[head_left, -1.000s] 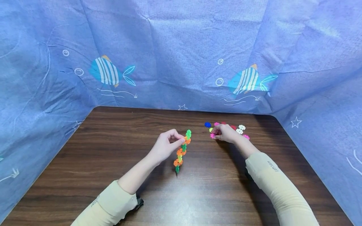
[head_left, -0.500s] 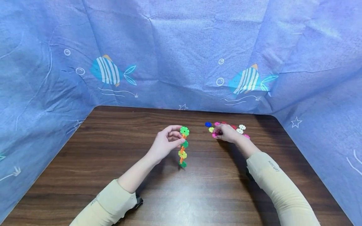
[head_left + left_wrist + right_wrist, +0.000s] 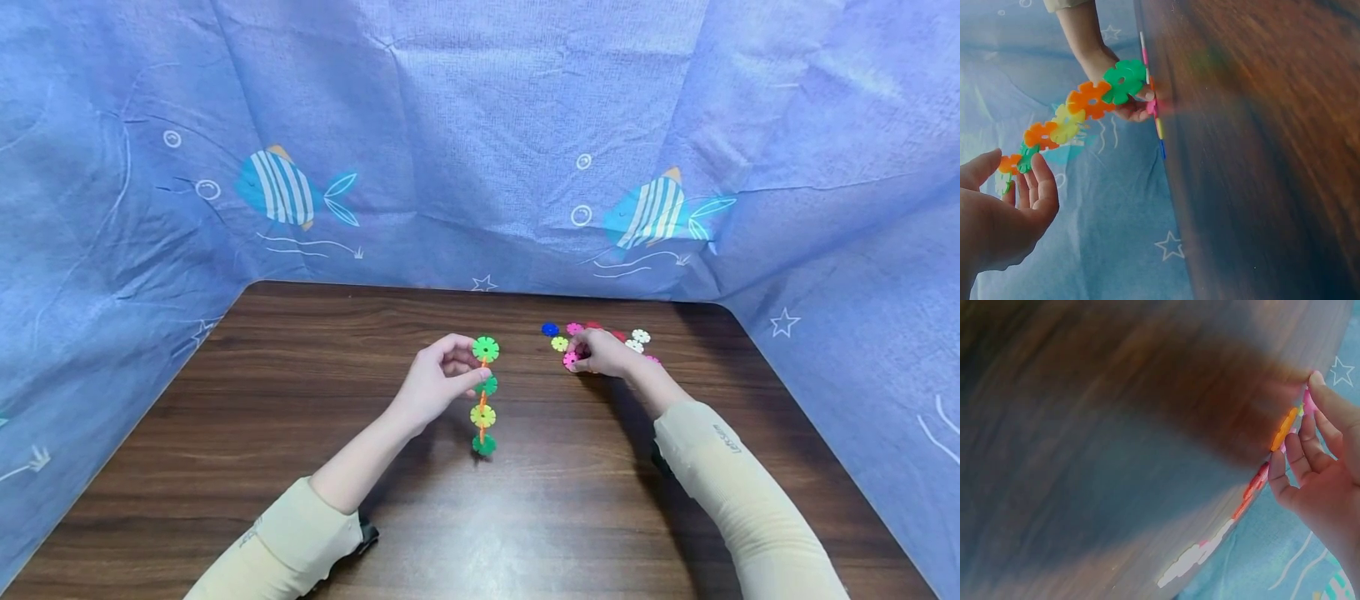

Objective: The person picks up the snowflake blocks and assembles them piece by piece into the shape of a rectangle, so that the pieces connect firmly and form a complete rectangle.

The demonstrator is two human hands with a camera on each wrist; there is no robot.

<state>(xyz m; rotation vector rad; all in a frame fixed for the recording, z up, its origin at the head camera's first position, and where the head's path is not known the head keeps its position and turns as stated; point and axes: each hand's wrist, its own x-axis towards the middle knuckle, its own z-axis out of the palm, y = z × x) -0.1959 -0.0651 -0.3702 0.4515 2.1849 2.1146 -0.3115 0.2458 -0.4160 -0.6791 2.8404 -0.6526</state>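
Observation:
A chain of interlocking snowflake discs point(image 3: 483, 416) in green, orange and yellow hangs from my left hand point(image 3: 435, 379), whose thumb and fingers pinch it near the upper end. A bright green disc point(image 3: 486, 348) tops the chain, and a darker green one point(image 3: 1125, 82) is at its other end. Over on the right, my right hand point(image 3: 606, 354) is low at a group of loose discs. Its thumb and index finger pinch a pink snowflake disc point(image 3: 571, 361) at the table surface. Seen from the right wrist, that pink disc point(image 3: 1309, 402) sits between the fingertips.
Around the right hand lie loose discs: a blue disc point(image 3: 551, 330), a yellow disc point(image 3: 559, 343), white discs point(image 3: 640, 336), red ones and an orange disc point(image 3: 1284, 429). The brown wooden table point(image 3: 300, 375) meets a blue fish-print curtain point(image 3: 480, 167) at the back.
The left hand has turned the chain, so its green and yellow discs now face the camera and the orange ones show edge-on. The right hand has barely shifted at the pink disc.

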